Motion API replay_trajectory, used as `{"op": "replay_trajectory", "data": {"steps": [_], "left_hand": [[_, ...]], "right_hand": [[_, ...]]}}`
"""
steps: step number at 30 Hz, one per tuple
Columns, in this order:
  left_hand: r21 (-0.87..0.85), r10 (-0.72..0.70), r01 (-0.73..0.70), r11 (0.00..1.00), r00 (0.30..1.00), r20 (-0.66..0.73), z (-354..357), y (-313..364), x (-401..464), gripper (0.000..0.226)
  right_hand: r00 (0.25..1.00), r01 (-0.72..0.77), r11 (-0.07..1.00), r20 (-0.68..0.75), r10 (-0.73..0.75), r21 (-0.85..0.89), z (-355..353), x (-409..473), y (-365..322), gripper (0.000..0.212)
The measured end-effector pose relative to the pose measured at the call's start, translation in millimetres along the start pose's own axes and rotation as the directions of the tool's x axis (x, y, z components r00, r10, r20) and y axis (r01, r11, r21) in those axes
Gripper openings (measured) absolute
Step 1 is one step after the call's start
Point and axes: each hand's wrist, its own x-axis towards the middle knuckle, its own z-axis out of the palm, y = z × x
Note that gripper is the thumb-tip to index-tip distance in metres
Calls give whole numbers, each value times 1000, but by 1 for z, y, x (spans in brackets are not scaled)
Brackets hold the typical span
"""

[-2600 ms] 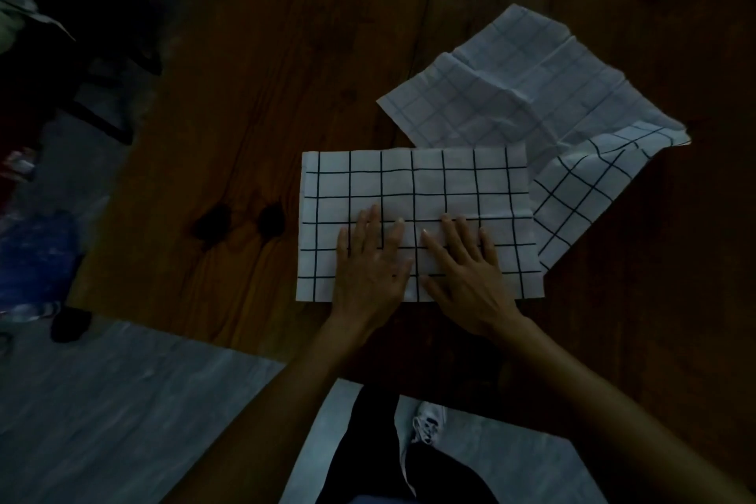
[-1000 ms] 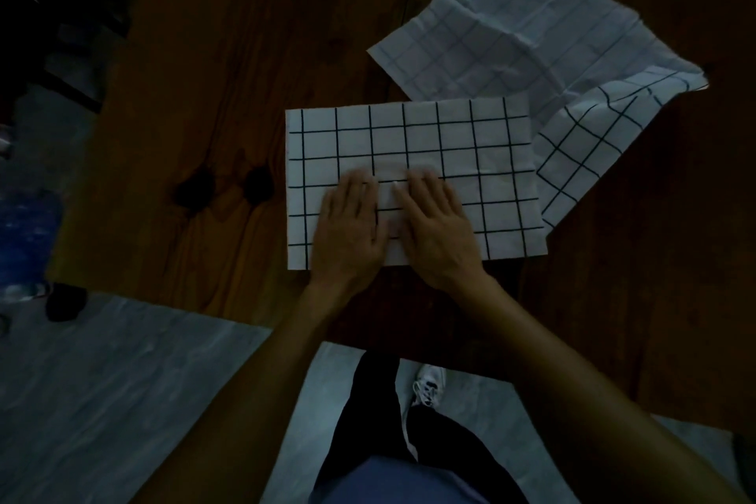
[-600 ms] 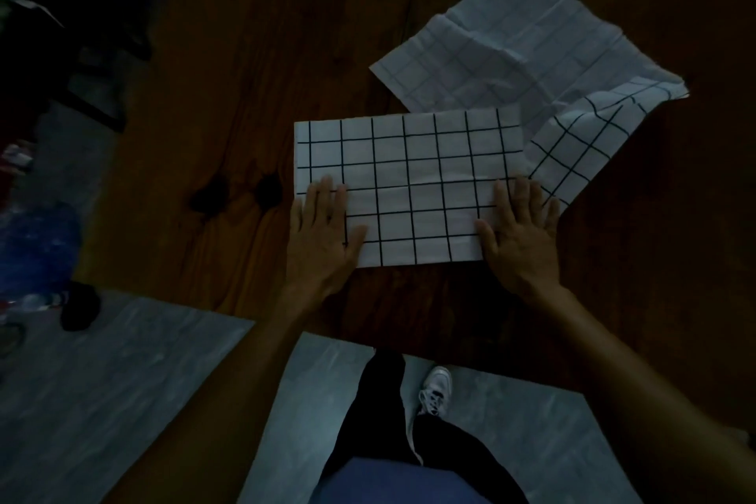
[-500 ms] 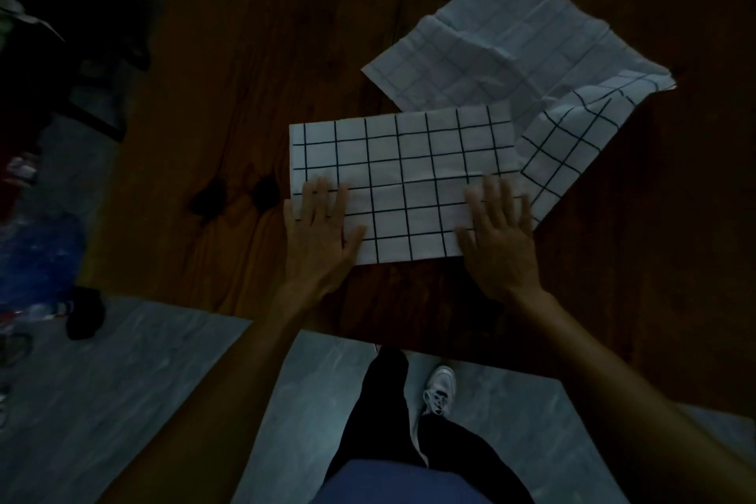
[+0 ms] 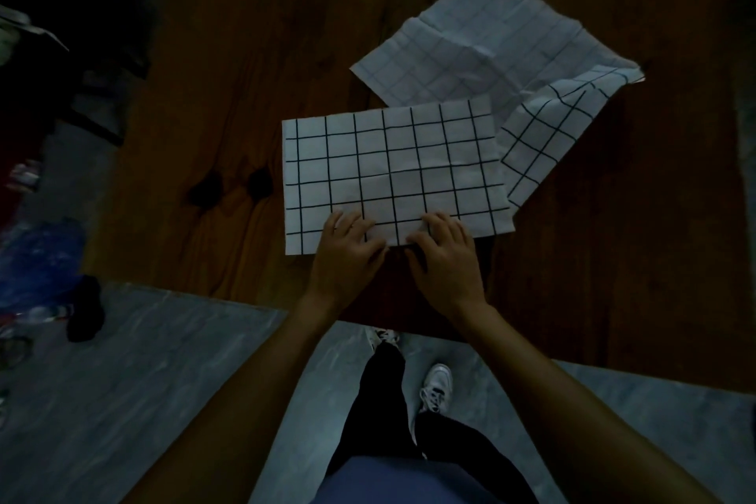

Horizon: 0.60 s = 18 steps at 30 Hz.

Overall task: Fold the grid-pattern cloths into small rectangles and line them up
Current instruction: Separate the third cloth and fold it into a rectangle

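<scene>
A white cloth with a black grid (image 5: 392,168) lies folded into a wide rectangle on the dark wooden table (image 5: 266,53). Both hands sit side by side at the middle of its near edge. My left hand (image 5: 347,258) and my right hand (image 5: 448,262) have bent fingers on top of the cloth and thumbs at the edge, pinching it. A second grid cloth (image 5: 470,49) lies unfolded and creased behind it to the right. One corner of that cloth is turned over and shows bold lines (image 5: 544,135).
The table's near edge (image 5: 184,293) runs just below my wrists, with grey floor and my legs beyond it. Two dark knots (image 5: 229,188) mark the wood left of the cloth. A blue bag (image 5: 37,258) and a black object (image 5: 84,309) lie on the floor at the left.
My hands slid flat outward over the folded cloth, then came back together at the middle of its near edge. Their fingers are now bent on that edge.
</scene>
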Motion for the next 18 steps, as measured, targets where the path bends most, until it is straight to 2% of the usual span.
{"op": "replay_trajectory", "data": {"steps": [5,8,14,18], "left_hand": [[-8,66,-67,998,995,-77,2,-3,5,23],[-31,85,-88,996,994,-71,4,-2,8,24],[-121,32,-44,992,995,-97,-1,1,12,24],[-105,-10,6,994,999,-32,-6,1,13,26]], "right_hand": [[1000,10,1000,-27,-11,-14,3,2,-3,29],[999,26,1000,-33,-27,-12,4,4,-2,28],[994,56,998,-89,-55,10,-1,11,-5,27],[990,31,999,-137,-25,40,-9,23,-14,29]]}}
